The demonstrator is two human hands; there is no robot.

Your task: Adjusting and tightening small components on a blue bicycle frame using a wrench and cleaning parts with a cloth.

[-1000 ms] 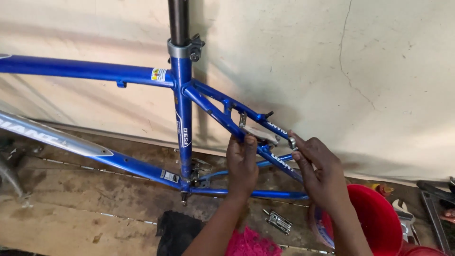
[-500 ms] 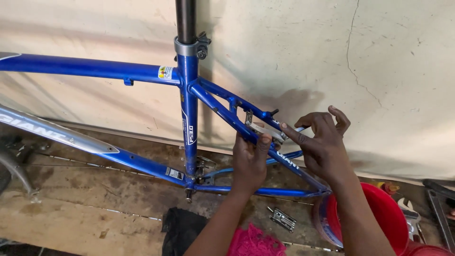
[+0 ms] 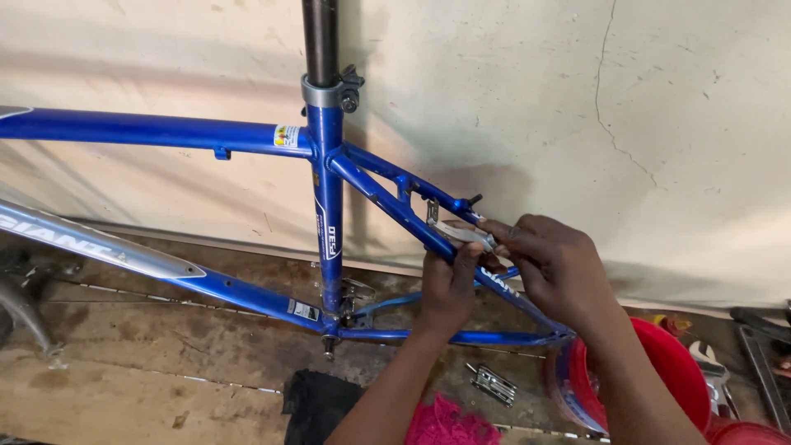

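A blue bicycle frame [image 3: 328, 189] stands against a pale wall, with a black seat post [image 3: 320, 37] rising from its clamp. A small silver brake arm [image 3: 458, 231] sits on the near seat stay [image 3: 387, 202]. My left hand [image 3: 449, 290] grips that stay from below, thumb up against the silver arm. My right hand [image 3: 559, 268] comes in from the right and pinches the arm's outer end with its fingertips. The mount behind the fingers is hidden.
A red bucket [image 3: 663, 371] stands at the lower right under my right forearm. On the worn wooden floor [image 3: 148, 371] lie a metal pedal [image 3: 493, 384], a pink cloth [image 3: 445, 422], a black cloth [image 3: 317, 402] and a spanner [image 3: 713, 363]. A tyre [image 3: 15, 309] shows at the left edge.
My right hand left the lower seat stay, lifted with fingers spread, and now pinches the silver brake arm. My left hand stayed on the stay. The view has shifted slightly.
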